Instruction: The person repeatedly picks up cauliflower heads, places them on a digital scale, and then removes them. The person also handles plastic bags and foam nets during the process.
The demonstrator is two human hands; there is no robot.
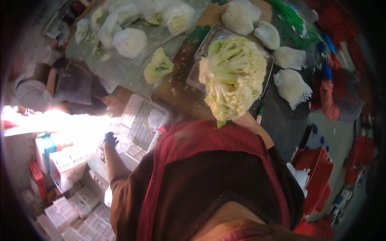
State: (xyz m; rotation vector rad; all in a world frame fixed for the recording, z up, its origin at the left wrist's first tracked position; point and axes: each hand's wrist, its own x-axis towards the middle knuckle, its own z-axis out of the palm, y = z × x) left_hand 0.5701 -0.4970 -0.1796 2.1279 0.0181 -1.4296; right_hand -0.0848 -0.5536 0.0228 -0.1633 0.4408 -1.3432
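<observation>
A big pale cauliflower (235,76) with green-white stalks looms over a metal-rimmed tray (194,74). My right hand (242,119) holds it at its near edge, with the fingers hidden behind the head. Out to the left, my left hand (110,139) wears a blue glove. Its fingers are curled at a whitish mesh net (122,134), which strong glare washes out. Beside that net stands a light plastic crate (138,108) with another white piece (155,119) in it. A loose cauliflower piece (158,67) lies on the table, left of the tray.
Several net-wrapped cauliflowers (130,42) lie at the far left of the table; others (291,88) line the right side. Green strands (287,16) lie at the far right. A marker (260,114) is near my right forearm. Red crates (315,172) stand right; a person (36,86) is left.
</observation>
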